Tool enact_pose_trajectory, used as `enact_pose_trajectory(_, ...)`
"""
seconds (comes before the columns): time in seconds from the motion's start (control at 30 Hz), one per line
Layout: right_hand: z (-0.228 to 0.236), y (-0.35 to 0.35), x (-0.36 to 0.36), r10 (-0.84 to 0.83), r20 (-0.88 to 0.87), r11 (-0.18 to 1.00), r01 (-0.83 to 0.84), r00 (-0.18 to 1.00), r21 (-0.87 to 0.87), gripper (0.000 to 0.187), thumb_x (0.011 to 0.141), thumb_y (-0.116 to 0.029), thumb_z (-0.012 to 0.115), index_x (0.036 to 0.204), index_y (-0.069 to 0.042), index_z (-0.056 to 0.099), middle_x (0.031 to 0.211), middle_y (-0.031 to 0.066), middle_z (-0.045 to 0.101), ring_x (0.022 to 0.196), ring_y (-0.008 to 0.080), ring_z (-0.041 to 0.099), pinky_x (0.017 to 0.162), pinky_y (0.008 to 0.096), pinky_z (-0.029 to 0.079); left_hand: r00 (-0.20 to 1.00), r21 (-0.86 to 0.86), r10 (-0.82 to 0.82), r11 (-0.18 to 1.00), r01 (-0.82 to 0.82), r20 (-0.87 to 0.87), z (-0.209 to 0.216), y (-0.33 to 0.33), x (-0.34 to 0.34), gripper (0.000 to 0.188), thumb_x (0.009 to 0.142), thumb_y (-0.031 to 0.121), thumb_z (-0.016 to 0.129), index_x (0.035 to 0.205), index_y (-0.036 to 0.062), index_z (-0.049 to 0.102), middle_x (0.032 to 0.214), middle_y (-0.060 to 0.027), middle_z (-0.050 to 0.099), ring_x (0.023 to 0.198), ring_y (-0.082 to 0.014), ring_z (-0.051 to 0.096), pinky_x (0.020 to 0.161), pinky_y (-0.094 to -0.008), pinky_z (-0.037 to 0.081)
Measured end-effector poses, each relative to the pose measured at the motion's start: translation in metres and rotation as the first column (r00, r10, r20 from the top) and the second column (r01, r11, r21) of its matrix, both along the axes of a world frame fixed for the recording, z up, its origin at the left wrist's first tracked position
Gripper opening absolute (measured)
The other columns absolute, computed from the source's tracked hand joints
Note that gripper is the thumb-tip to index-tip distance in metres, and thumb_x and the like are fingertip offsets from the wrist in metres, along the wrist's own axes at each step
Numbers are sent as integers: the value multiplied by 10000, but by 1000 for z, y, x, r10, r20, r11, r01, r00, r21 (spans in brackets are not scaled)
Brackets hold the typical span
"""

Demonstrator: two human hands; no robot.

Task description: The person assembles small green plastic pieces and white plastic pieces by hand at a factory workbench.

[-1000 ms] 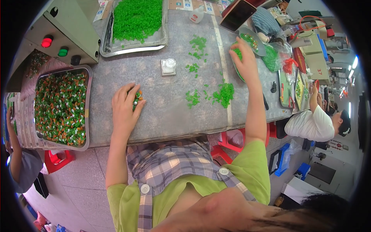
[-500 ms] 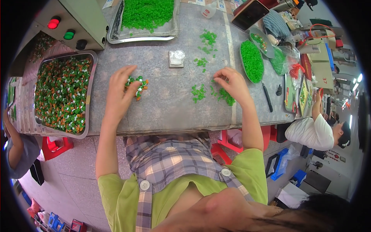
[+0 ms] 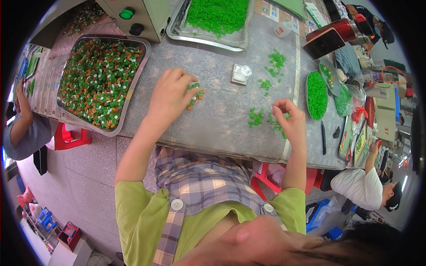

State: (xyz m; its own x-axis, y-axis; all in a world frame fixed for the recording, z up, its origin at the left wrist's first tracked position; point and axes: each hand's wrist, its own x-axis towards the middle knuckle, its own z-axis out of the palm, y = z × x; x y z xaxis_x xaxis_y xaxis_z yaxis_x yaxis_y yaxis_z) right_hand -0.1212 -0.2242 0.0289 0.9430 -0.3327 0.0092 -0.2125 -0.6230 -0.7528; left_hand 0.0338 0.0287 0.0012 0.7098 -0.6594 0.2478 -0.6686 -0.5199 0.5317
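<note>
My left hand (image 3: 171, 94) is bent over a small heap of green, orange and white pieces (image 3: 195, 100) on the table. Its thumb and fingers curl together at the heap's edge; what they pinch is too small to make out. Farther right, my right hand (image 3: 290, 120) has its thumb and forefinger drawn together above loose green pieces (image 3: 276, 126), with any held piece hidden. Another cluster of green pieces (image 3: 255, 117) lies just left of that hand. Beyond the hands, a small white block with a clear round lid or dish (image 3: 240, 73) rests on the table.
On the left stands a metal tray (image 3: 141, 66) of mixed pieces, beside a machine with buttons (image 3: 141, 17). A tray of green pieces (image 3: 217, 17) lies at the back. To the right are an oval dish of green pieces (image 3: 317, 95), a phone (image 3: 324, 43) and a black pen-like tool (image 3: 323, 137).
The whole view has swung, so the table appears shifted right. My left fingers, spread apart before, have curled in at the mixed heap. My right hand stays by the green pieces.
</note>
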Motion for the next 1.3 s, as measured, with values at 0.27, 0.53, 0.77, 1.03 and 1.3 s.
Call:
enact_pose_trajectory(0.27,-8,14,0,-18,-3,996,19,1000,85,130,774,-18,567,894,8,608,711,35,590,683,91,572,627,198,431,992,122,-96,989,85,86,-7,-12,-4,267,642,187,677,875,104,577,827,-38,520,862,-217,465,751,-334,359)
enact_pose_trajectory(0.53,-7,38,11,-13,35,771,-12,999,637,116,776,4,568,886,28,598,777,58,602,741,130,596,670,223,470,954,-100,-125,990,102,-271,17,-18,-17,207,706,120,642,889,63,561,794,-52,549,685,-171,505,634,-291,406)
enact_pose_trajectory(0.77,-23,50,21,92,-4,504,-43,996,863,112,774,-42,593,879,-3,581,815,38,606,756,86,558,676,201,441,775,-355,-237,935,17,-585,12,-33,-52,147,742,122,611,863,53,561,807,-87,568,665,-218,567,592,-293,457)
enact_pose_trajectory(1.03,-16,54,21,129,-14,675,-78,992,734,138,764,-21,597,894,4,555,823,16,571,763,67,524,669,197,417,883,-333,-287,929,161,-372,5,-35,-52,106,764,123,588,849,65,564,710,-50,517,569,-162,479,500,-270,375)
enact_pose_trajectory(1.3,-16,53,23,130,-96,697,-22,987,716,114,766,-55,607,851,-10,547,774,-10,554,724,50,506,636,181,402,858,-345,-319,921,181,-403,0,-36,-53,94,771,115,575,847,64,556,722,-52,516,600,-153,493,511,-254,385)
